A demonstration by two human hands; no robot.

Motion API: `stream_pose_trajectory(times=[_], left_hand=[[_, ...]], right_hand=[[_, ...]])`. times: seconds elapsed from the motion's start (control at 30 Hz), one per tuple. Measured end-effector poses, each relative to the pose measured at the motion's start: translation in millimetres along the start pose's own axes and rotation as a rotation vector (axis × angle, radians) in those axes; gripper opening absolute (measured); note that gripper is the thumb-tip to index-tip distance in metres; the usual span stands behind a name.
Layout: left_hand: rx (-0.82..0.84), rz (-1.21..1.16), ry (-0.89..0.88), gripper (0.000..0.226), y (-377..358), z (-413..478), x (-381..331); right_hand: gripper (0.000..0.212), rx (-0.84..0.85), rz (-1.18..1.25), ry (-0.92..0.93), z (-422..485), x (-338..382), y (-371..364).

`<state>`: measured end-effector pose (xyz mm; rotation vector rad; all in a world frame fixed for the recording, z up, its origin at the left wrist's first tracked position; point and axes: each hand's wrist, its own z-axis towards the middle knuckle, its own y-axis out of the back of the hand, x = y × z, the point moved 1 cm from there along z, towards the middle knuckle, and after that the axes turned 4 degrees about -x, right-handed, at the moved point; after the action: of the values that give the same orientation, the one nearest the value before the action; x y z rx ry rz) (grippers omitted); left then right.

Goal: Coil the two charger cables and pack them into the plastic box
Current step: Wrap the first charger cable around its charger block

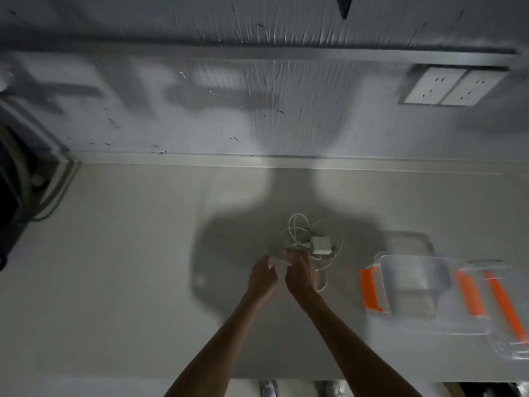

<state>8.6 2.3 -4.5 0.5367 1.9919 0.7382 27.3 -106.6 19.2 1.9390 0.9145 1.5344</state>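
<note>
Two hands meet at mid-counter over a loose heap of white cables [303, 236]. The left hand [262, 277] and right hand [299, 275] close together on something small and white, seemingly a cable end or plug; motion blur leaves it unclear just what each hand's fingers pinch. The heap lies on the counter [128, 253] just beyond the fingertips, toward the back edge, with a white adapter [320, 244] resting among the loops just beyond the right hand. One strand runs down past the right wrist toward the front edge. Nothing here looks coiled yet; the loops sprawl in no clear direction, so the heap has no real long axis.

The clear plastic box [415, 285], open, with orange clasps, sits well apart toward the right edge, and what seems to be its lid [506, 305] lies just beside it, further right. The right hand is the nearer to both adapter and box, so it likely carries the finished coils across. Two wall sockets [449, 87] show above the counter's back right corner.
</note>
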Motion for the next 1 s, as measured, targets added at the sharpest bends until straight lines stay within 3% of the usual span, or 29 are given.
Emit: stream_pose_trajectory(times=[0.1, 0.17, 0.3, 0.4, 0.47, 0.5, 0.57, 0.63, 0.7, 0.8, 0.87, 0.93, 1.0], left_hand=[[0.141, -0.048, -0.036, 0.029, -4, 13, -6], [0.224, -0.164, 0.049, 0.02, -6, 16, -9], [0.101, -0.374, 0.043, 0.017, -11, 13, -12], [0.128, -0.596, 0.07, 0.007, 3, -7, -20], [0.116, -0.721, 0.153, 0.044, 14, -18, -18], [0.119, -0.773, 0.179, 0.043, 21, -25, -19], [0.109, -0.795, 0.172, 0.026, 39, -35, -21], [0.131, -0.732, 0.15, 0.009, 57, -42, -22], [0.142, -0.578, 0.06, 0.007, 78, -51, -26], [0.177, -0.242, -0.178, 0.011, 120, -73, -46], [0.158, -0.074, -0.367, 0.018, 153, -91, -69], [0.142, -0.078, -0.524, 0.018, 192, -112, -101], [0.19, -0.245, -0.599, 0.018, 234, -139, -137]], right_hand=[[0.048, -0.03, -0.033, -0.088, 3, 3, -1], [0.035, -0.036, -0.029, -0.145, 2, 8, 2], [0.032, -0.017, -0.127, -0.133, 6, 1, 1], [0.023, 0.057, 0.038, -0.116, 2, -4, -1], [0.023, 0.166, 0.185, -0.063, -8, 2, 4], [0.026, 0.251, 0.231, -0.043, -16, 8, 8], [0.033, 0.339, 0.261, -0.024, -28, 15, 17], [0.035, 0.207, 0.235, -0.018, -34, 19, 29], [0.043, -0.022, 0.181, 0.111, -37, 22, 44], [0.068, 0.077, 0.111, 0.334, -39, 40, 62], [0.045, 0.132, 0.088, 0.338, -36, 55, 70], [0.009, 0.101, 0.081, 0.27, -26, 60, 75], [0.016, 0.036, 0.115, 0.188, -18, 58, 77]])
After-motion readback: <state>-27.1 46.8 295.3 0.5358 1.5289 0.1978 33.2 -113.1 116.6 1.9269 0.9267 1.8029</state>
